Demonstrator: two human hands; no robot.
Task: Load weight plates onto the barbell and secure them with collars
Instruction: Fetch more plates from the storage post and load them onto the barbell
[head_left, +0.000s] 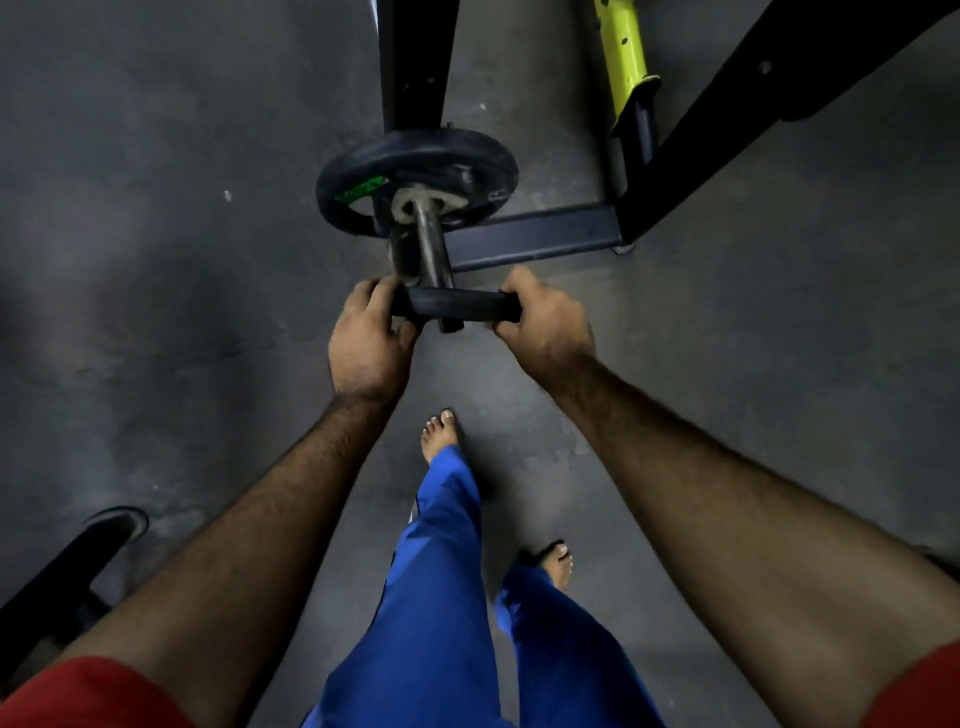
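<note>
Head-camera view, looking steeply down along a barbell sleeve (429, 244) that points toward the wearer. One dark weight plate (415, 182) already seated far up the sleeve, close against the black rack upright (415, 57); green label (362, 190) on its face, lettering too blurred to read, and a small pale marking near its right rim, likewise illegible. Second, smaller black plate (457, 306) held edge-on at the near tip of the sleeve, seen as a dark horizontal band; whether its hole is already over the tip cannot be told. Left hand (371, 332) closed on the plate's left edge, fingers curled together over the rim, thumb beneath. Right hand (540, 325) closed on the right edge, fingers wrapped and pressed together, knuckles upward. Both forearms bare, red sleeve hems at the bottom corners. Below the plate, blue trousers (441, 597) and two bare feet on the grey rubber floor (156, 260), left foot (440, 431) forward, right foot (558, 561) behind. Black rack base bar (535, 239) lying on the floor to the right of the sleeve, joined to a slanted black strut (753, 114); yellow-green post (626, 57) with small holes standing behind it. Dark curved object (67, 577) at lower left, identity unclear. No brand name readable anywhere.
</note>
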